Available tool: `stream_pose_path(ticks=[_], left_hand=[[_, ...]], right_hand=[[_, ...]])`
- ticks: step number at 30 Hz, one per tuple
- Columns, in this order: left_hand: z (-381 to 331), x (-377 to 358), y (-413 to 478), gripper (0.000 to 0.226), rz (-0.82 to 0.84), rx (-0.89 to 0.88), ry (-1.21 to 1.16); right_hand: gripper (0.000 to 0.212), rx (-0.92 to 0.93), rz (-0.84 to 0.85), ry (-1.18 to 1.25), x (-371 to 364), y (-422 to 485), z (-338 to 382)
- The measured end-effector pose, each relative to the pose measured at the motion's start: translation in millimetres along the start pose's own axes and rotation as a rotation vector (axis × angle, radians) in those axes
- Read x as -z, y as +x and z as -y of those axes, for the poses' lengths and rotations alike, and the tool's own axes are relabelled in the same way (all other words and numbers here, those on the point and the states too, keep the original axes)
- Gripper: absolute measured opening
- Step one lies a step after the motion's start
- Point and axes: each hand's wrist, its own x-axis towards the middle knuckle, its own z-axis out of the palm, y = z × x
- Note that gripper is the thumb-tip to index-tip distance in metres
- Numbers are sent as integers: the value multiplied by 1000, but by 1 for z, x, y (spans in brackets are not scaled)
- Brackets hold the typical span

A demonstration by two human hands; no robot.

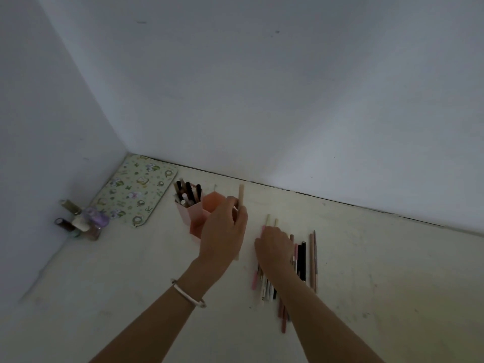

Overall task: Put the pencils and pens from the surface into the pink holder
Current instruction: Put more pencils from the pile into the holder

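Pink and angular, the pink holder point(197, 218) stands on the cream surface point(372, 258) near the back wall point(262, 87), a little left of the middle of the view. Its rear compartment is already packed with dark and pale pens standing upright. The compartment beside it shows an orange-pink inside.

Of the two hands, the left hand point(222, 231) is raised just right of the holder, overlapping its right edge in this view. Its fingers and thumb are curled round a tan pencil point(240, 195). The pencil is held almost upright, with its top end above the knuckles and its lower end showing below the palm. A pale bracelet point(188, 294) sits on that wrist.

The right hand point(275, 247) lies palm down on a pile of pens and pencils point(302, 260) spread on the surface to the right of the holder. Two pale pencils point(267, 220) poke out past its fingertips. Whether the fingers grip anything or only rest there cannot be told.

A floral tray point(136, 192) lies flat in the corner, left of the holder. Small bottles point(81, 221) cluster against the left wall.
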Motion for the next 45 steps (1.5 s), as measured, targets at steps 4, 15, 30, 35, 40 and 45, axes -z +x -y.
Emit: stream_pose_path(ticks=[4,15,30,35,40,45], left_hand=[[2,2,-5,22,3,-16,-37],[15,70,25,46,-409,-96,-231],[58,80,51,52,-447,-215,-52],[57,89,56,50,-488,-265,-68],[70,78,50,33,-345,-388,179],[83,77,36,42,-327,-342,332]], right_hand=[[18,-13,24,-9,-2,3,9],[13,-49,-157,905,97,38,23],[51,175,-481,1151,99,13,69],[48,152,-473,1161,97,9,74],[50,154,-486,1185,93,5,79],[46,192,-532,1247,93,6,87]])
